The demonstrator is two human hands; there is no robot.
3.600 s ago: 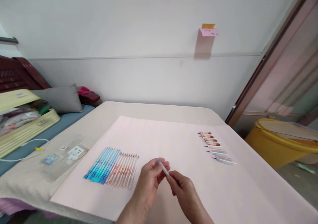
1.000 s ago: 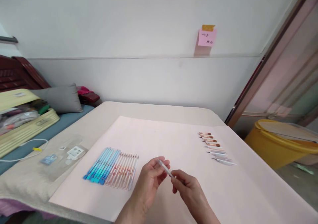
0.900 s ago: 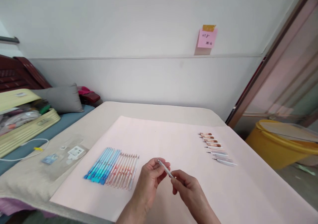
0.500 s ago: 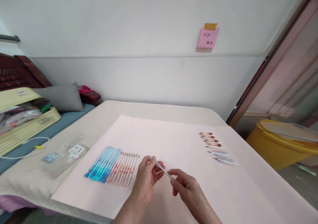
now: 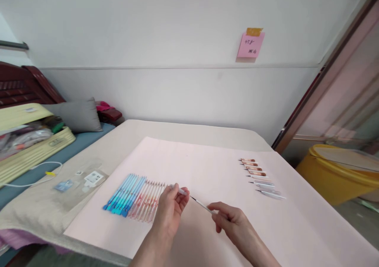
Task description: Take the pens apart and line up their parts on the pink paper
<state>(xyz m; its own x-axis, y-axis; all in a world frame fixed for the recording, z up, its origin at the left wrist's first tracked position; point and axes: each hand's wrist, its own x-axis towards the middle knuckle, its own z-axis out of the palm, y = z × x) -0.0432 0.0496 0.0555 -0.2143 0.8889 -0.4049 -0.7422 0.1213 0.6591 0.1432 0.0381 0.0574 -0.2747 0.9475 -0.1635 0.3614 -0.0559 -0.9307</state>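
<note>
Left hand (image 5: pixel 171 205) pinching pale pen barrel (image 5: pixel 182 191), right hand (image 5: pixel 231 219) gripping white refill (image 5: pixel 203 204), dark tip just beside barrel's right end, blue pens (image 5: pixel 127 195) lying left.

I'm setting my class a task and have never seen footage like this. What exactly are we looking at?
No machine here: these are a person's own hands, the left hand and the right hand, seen by a camera worn on the head that looks forward and down; every picture comes from it. A pale pink sheet covers part of the table. On its left lie blue pens beside pale pens with reddish markings; on its right, thin dark-tipped rods among brownish pieces. The left hand holds a small pale piece; the right hand holds a slim white stick, its dark end pointing towards the left hand.
</note>
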